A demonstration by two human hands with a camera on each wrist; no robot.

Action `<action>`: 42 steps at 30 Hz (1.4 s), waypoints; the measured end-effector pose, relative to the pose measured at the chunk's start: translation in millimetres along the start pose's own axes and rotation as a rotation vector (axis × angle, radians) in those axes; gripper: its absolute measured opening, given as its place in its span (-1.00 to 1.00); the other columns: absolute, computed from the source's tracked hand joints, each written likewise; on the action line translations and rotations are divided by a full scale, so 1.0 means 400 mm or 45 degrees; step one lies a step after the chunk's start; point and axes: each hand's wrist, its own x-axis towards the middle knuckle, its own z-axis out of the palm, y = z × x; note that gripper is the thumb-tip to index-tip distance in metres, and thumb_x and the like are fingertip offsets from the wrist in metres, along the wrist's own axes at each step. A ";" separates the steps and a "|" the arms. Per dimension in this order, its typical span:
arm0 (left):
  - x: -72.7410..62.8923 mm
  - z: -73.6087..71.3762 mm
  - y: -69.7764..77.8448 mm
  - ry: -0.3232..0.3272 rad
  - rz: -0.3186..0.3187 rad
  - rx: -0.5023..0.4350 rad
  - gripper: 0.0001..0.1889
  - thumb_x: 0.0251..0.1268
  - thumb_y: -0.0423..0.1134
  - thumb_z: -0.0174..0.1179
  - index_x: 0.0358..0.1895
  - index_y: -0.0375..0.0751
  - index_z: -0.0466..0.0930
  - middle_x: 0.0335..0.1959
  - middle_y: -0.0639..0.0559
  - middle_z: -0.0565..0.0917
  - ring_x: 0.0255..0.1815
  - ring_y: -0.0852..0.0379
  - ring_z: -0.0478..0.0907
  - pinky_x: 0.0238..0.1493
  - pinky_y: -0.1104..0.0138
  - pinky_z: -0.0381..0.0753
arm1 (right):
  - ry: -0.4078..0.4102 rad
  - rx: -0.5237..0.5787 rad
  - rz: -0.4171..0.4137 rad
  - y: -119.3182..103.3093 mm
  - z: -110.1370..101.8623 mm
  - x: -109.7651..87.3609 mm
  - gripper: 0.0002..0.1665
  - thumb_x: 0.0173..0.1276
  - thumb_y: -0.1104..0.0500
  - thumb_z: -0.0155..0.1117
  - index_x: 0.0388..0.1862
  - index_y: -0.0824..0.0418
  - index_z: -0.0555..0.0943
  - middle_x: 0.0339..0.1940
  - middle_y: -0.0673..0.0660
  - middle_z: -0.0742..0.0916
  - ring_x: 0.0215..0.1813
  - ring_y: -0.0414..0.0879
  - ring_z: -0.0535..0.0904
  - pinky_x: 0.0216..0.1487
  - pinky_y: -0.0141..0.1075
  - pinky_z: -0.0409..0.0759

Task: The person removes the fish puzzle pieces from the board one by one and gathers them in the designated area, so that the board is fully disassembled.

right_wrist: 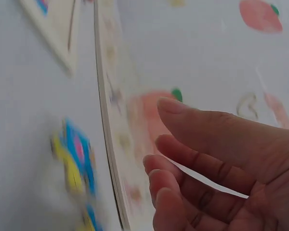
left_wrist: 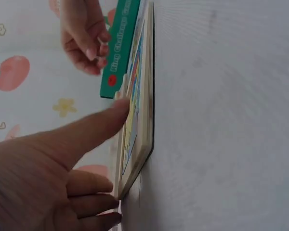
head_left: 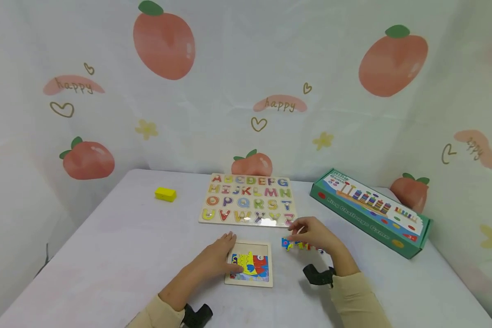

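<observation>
A small wooden jigsaw tray (head_left: 269,269) lies flat on the table, its picture in yellow, red and blue partly filled in. My left hand (head_left: 213,257) rests at its left side, the thumb (left_wrist: 98,126) lying straight over the face and the fingers along the edge. Right of the tray, several loose puzzle pieces (head_left: 286,243) in blue, yellow and red lie close together. Just over them hovers my right hand (head_left: 315,233), fingers loosely bent. In the right wrist view, the gap between thumb and fingertips (right_wrist: 171,105) holds nothing, and the pieces (right_wrist: 78,149) are blurred.
Behind the tray lies a wooden alphabet board (head_left: 229,220) with coloured letters. A green Ring Challenge Game box (head_left: 365,223) sits at the back right, and a yellow block (head_left: 165,194) at the back left. A patterned cloth (head_left: 213,114) hangs behind the table.
</observation>
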 end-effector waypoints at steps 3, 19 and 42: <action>-0.006 -0.003 -0.010 -0.051 0.072 -0.036 -0.08 -0.01 0.03 0.37 0.37 -0.37 0.18 0.44 -0.24 0.16 0.48 -0.18 0.04 0.40 -0.07 0.14 | -0.081 0.011 -0.090 -0.042 0.047 0.019 -0.69 0.13 0.14 0.40 -0.19 0.30 0.63 -0.39 0.06 0.62 -0.44 -0.14 0.47 -0.44 -0.36 0.52; -0.011 0.003 -0.034 -0.123 0.101 -0.127 -0.04 0.02 0.10 0.33 0.40 -0.36 0.10 0.47 -0.25 0.06 0.50 -0.22 -0.06 0.40 -0.11 0.07 | -0.333 -0.031 -0.203 -0.143 0.223 0.057 -0.85 0.06 0.24 0.44 -0.38 0.23 0.66 -0.52 -0.01 0.62 -0.46 -0.20 0.45 -0.41 -0.45 0.52; -0.014 0.001 -0.031 -0.117 0.097 -0.124 -0.06 -0.02 0.09 0.35 0.37 -0.36 0.17 0.47 -0.25 0.09 0.50 -0.21 -0.05 0.40 -0.11 0.08 | -0.323 -0.067 -0.193 -0.155 0.249 0.042 -0.90 0.11 0.33 0.38 -0.48 0.28 0.59 -0.52 0.01 0.61 -0.46 -0.19 0.47 -0.33 -0.41 0.58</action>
